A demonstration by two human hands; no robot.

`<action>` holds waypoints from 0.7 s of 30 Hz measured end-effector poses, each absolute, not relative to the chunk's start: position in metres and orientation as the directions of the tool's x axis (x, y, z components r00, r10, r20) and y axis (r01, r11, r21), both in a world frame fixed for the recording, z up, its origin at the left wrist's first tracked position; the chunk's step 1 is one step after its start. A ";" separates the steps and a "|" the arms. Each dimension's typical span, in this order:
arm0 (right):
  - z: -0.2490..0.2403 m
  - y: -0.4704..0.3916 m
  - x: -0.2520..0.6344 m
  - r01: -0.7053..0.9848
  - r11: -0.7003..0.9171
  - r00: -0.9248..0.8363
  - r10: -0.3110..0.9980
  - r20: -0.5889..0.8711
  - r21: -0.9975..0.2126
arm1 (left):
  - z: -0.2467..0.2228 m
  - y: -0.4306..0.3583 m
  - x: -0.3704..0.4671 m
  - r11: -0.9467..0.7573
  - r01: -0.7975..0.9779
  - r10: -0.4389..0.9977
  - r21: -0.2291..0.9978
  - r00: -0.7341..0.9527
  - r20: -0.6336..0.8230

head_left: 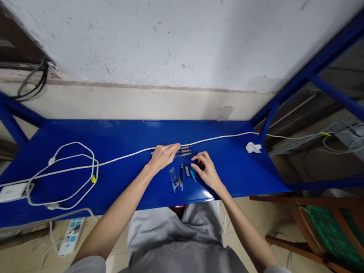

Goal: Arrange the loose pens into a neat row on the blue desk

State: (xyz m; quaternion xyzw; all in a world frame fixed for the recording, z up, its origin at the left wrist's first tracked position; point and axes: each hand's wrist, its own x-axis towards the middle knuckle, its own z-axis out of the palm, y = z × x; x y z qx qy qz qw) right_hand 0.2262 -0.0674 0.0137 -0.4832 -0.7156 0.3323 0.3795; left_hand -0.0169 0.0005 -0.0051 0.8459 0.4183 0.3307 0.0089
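My left hand (164,155) lies across several grey-and-clear pens (186,150) placed side by side on the blue table. Its fingers are closed around them and cover their middle parts; the right ends stick out past my fingertips. To the right, my right hand (208,170) has its thumb and fingers curved and apart, with nothing visible between them. Below and between the hands lie clear pen barrels with blue parts (172,179), a black pen (180,173), a grey-gripped piece (187,172) and blue pen pieces (193,173). Small metallic bits are too tiny to name.
A white cable (130,154) runs across the blue table (113,131), passing behind my left hand. Looped white cable (74,142) and a white box (12,192) occupy the left end. Crumpled white tissue (253,148) sits right. A wooden chair (307,230) stands beyond the right edge.
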 end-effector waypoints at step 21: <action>0.015 -0.086 0.221 0.688 0.383 -0.328 0.922 0.206 -0.617 | 0.002 -0.002 -0.016 -0.651 0.677 0.729 0.343 0.434 0.529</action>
